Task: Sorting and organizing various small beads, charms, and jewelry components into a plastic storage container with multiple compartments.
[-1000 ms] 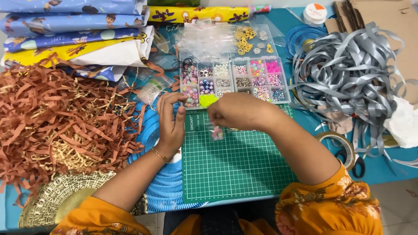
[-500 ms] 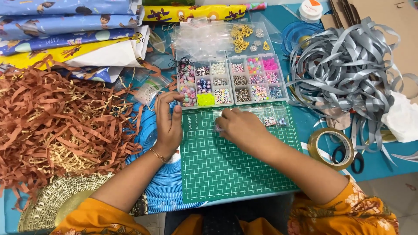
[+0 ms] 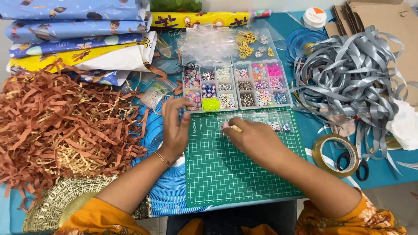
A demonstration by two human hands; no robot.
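My right hand (image 3: 254,138) rests on the green cutting mat (image 3: 244,174), and its fingertips pinch a small clear bag of beads (image 3: 225,125) lying flat near the mat's top edge. To the right of that bag, more small bead bags (image 3: 275,120) lie in a row. My left hand (image 3: 174,126) is raised at the mat's left edge with fingers spread and nothing in it, its fingertips close to the left end of the clear bead organiser box (image 3: 232,85). The box holds many compartments of coloured beads.
Brown shredded paper (image 3: 65,122) covers the left side, with wrapping-paper rolls (image 3: 78,30) behind it. A tangle of grey ribbon (image 3: 348,74) fills the right. A tape roll (image 3: 335,154) and scissors (image 3: 361,167) lie right of the mat. A blue round woven mat (image 3: 167,187) sits under my left wrist.
My right hand has come down from holding the small bead bag in the air and now has it flat on the mat. My left hand stayed beside the bead box.
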